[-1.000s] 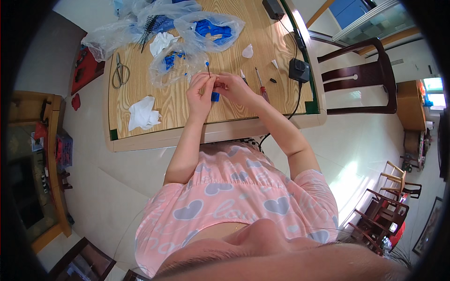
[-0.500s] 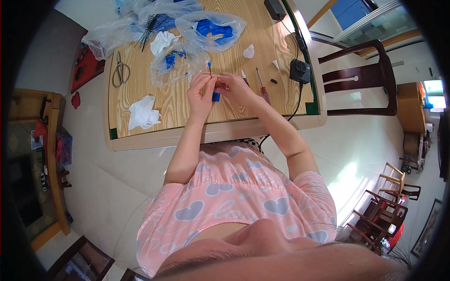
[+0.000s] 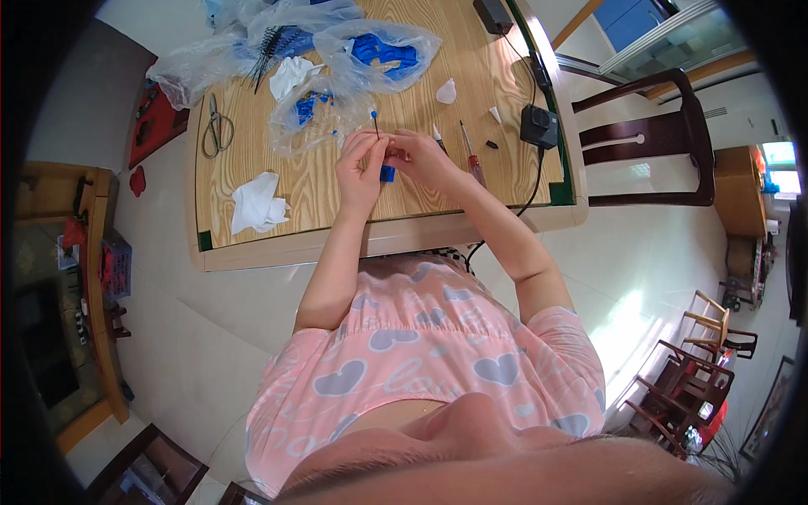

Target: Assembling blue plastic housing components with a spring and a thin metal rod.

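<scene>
My left hand and my right hand meet over the near part of the wooden table, fingers closed and fingertips together. A thin dark stick with a blue tip rises from the left fingertips. What my right fingers pinch is too small and covered to make out. Just below the hands lies a small blue block, partly covered by them. Beyond them an open clear bag holds small blue pieces. To the right are a pen-like tube and a red-handled screwdriver.
Scissors and a crumpled white tissue lie on the left. Another bag with blue parts is farther back, near black bristly sprigs. A black boxy device with a cable sits by the right edge, beside a dark wooden chair.
The blue-tipped stick has shifted very slightly in my fingers. Both hands otherwise keep the same place and pose.
</scene>
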The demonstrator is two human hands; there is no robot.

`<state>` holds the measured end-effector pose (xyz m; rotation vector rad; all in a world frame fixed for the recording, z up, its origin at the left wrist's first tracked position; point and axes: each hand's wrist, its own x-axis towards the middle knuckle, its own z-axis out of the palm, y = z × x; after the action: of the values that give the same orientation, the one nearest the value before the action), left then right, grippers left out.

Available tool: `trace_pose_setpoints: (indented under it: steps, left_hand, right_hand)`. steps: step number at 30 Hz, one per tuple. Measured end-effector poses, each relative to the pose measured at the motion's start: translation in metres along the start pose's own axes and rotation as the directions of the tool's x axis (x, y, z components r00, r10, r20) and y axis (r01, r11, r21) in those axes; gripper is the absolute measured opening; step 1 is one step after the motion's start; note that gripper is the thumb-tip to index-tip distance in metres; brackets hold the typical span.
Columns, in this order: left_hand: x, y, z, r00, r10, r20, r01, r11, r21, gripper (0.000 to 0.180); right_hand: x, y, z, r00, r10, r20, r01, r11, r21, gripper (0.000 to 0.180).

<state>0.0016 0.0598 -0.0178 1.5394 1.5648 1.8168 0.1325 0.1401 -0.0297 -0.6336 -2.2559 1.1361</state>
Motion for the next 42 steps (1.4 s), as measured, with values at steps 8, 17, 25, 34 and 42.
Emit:
trace_pose_setpoints:
  steps: [8,17,25,34,42]
  left_hand:
    - [-0.0001,0.0003,-0.0001,1.0,-0.023,0.005,0.023,1.0,-0.011,0.011]
    - [0.0006,0.0024,-0.0007,1.0,-0.016,0.014,0.016,1.0,0.007,0.011]
    - [0.0,-0.001,0.0,1.0,-0.011,0.011,0.011,1.0,-0.002,0.011]
    - [0.0003,0.0002,0.0004,1.0,-0.02,0.013,0.021,1.0,-0.011,0.011]
    - [0.0002,-0.0001,0.0002,1.0,-0.01,0.004,0.01,1.0,-0.01,0.011]
  right_hand:
    - [0.0,0.0022,0.0013,0.999,-0.043,-0.025,0.043,0.999,0.003,0.024]
    - [0.0003,0.0019,0.0004,1.0,-0.007,-0.001,0.007,1.0,0.003,0.023]
    - [0.0001,0.0043,0.0011,1.0,-0.018,-0.001,0.018,1.0,-0.02,0.024]
    - [0.0,0.0056,0.0008,0.998,-0.054,-0.012,0.054,0.998,-0.014,0.027]
    - [0.0001,0.002,-0.0008,1.0,-0.029,0.011,0.03,0.999,-0.025,0.027]
